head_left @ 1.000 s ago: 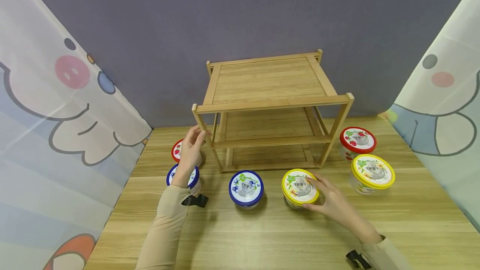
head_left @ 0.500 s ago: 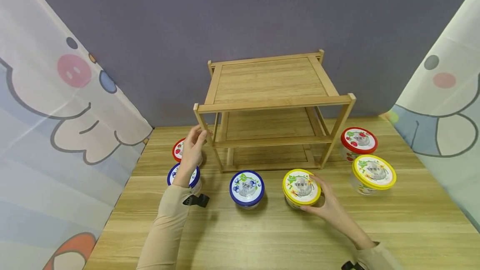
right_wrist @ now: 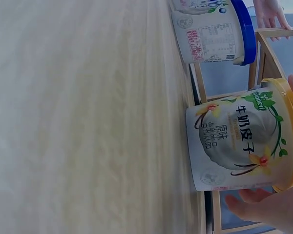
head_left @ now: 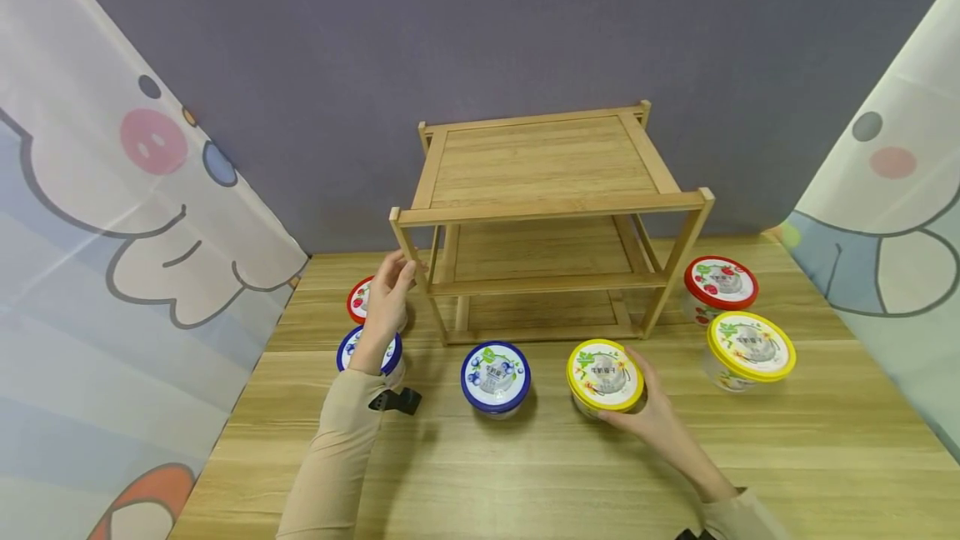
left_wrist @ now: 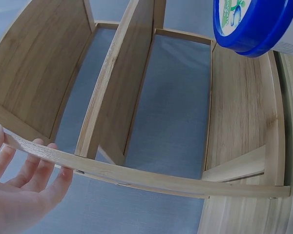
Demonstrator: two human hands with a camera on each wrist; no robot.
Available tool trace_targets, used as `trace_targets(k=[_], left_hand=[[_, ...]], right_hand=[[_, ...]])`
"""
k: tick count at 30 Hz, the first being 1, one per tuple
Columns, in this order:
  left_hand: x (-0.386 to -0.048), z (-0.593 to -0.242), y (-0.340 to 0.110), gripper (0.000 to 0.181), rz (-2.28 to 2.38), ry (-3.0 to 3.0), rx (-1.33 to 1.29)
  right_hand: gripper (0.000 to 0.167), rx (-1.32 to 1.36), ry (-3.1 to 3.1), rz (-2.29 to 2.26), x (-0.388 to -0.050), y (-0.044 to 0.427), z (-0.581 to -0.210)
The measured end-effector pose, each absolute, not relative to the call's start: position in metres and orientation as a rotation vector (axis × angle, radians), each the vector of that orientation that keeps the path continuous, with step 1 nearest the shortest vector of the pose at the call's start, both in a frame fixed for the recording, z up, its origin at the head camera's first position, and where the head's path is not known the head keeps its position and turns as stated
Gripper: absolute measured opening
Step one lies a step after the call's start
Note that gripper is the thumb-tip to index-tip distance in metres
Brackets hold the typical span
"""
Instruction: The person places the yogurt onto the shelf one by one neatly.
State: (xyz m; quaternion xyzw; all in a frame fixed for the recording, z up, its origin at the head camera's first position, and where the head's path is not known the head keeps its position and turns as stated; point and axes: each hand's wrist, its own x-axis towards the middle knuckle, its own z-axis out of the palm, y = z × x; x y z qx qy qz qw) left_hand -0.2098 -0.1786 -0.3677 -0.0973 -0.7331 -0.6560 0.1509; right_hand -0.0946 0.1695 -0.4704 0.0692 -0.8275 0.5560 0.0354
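In the head view my left hand (head_left: 389, 298) holds the front left post of a three-tier wooden rack (head_left: 555, 165). The left wrist view shows the fingers (left_wrist: 39, 171) and thumb on either side of that post. My right hand (head_left: 652, 419) grips a yellow-lidded tub (head_left: 604, 375) in front of the rack, thumb on the near side and fingers on the far right. This tub stands upright on the table in the right wrist view. To its left stands a blue-lidded tub (head_left: 495, 377), touched by neither hand.
Beneath my left forearm are another blue-lidded tub (head_left: 392, 359) and a red-lidded tub (head_left: 357, 300), both partly hidden. On the right stand a red-lidded tub (head_left: 720, 282) and a second yellow-lidded tub (head_left: 750, 346). A grey wall (head_left: 525, 23) rises behind the rack.
My right wrist has shifted left and toward me, and the hand lies closer round the yellow-lidded tub. My left hand stays on the post. The whole head view has drifted slightly.
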Motion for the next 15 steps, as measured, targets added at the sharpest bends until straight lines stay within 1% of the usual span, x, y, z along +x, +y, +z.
trace_targets(k=[9, 15], left_hand=[[-0.2094, -0.3679, -0.1785, 0.031, -1.875, -2.126, -0.258], [-0.2096, -0.3682, -0.1791, 0.031, -1.859, -2.141, -0.252]], right_hand=[[0.095, 0.24, -2.473, 1.717, -0.0956, 0.1641, -0.477], [0.094, 0.204, -2.481, 1.751, -0.0958, 0.1627, -0.4788]])
